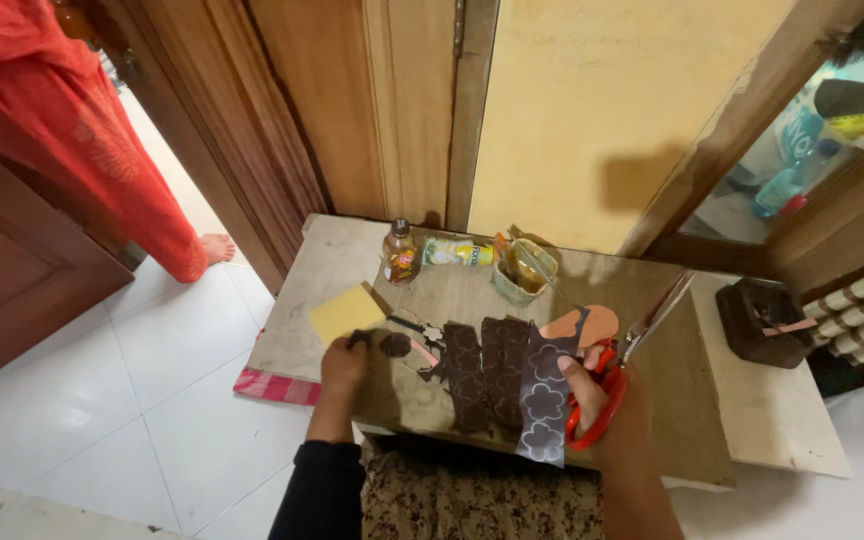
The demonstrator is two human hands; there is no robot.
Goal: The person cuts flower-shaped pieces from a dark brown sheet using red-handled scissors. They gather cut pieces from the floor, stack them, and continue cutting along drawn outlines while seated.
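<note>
A strip of dark grey paper printed with pale flower outlines [544,405] hangs down from the right hand [607,395], its upper end running up between the fingers and its lower end reaching the near edge of the low wooden table [652,400]. The right hand's fingers are curled through the loops of a pair of red-handled scissors [612,385], whose metal blades point up and to the right, slightly parted; the thumb presses against the strip. An orange rounded paper piece [582,322] shows just above that hand.

The left hand [344,362] rests on the table's left part, fingers bent and closed over a small dark round piece [393,344]; how tightly they pinch cannot be told. Just above it lies 1 yellow square of paper [346,313].

Between the hands lie about 3 dark brown cut paper shapes [482,370], overlapping. At the table's far edge stand 1 small amber bottle [399,252], 1 lying tube with a green and white label [457,251] and 1 open cup-like container [522,268].
</note>
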